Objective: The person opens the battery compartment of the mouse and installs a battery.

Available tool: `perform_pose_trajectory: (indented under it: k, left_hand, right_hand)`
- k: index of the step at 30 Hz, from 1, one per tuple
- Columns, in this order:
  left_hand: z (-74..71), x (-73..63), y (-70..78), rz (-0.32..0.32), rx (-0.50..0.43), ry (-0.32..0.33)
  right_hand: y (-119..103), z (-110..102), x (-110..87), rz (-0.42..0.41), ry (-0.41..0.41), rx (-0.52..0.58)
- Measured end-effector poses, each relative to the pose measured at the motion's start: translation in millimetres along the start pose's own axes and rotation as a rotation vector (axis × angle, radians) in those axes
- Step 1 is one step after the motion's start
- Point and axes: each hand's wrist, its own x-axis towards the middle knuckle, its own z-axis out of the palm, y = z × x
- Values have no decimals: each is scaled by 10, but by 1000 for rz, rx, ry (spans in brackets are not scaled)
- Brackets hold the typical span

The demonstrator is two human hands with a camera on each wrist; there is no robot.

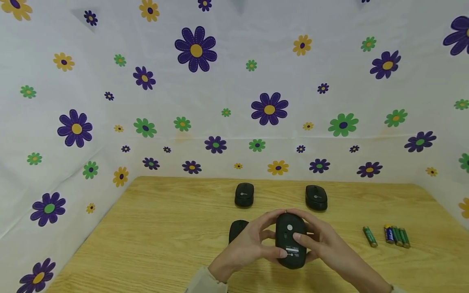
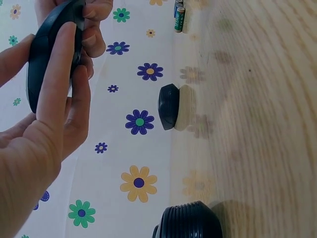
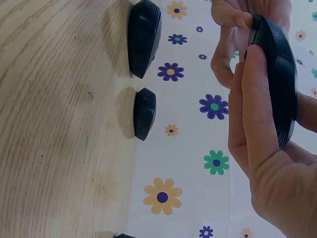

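Note:
Both hands hold a black computer mouse above the table, its underside with a label and a small switch facing up. My left hand grips its left side, with the thumb on the underside near the label. On the other side my right hand grips the mouse, its thumb lying on the underside near the middle. The wrist views show the held mouse edge-on, with fingers along its sides. Behind my left hand a second mouse is partly hidden.
Two more black mice stand farther back, a left one and a right one. At the right lie a single green battery and a group of several batteries, one of them blue. A flowered sheet hangs behind the wooden table.

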Motion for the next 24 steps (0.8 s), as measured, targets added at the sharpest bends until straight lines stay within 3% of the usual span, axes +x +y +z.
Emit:
perform_pose_trajectory:
  k: [18,24]
  left_hand:
    - [-27,-23,-11,-32,-25,16]
    - [-25,-9,-4,-13,3,-2]
  right_hand:
    - [-8,-3,45,5,12,4]
    - [-19,-36,49,-51,63,-59]
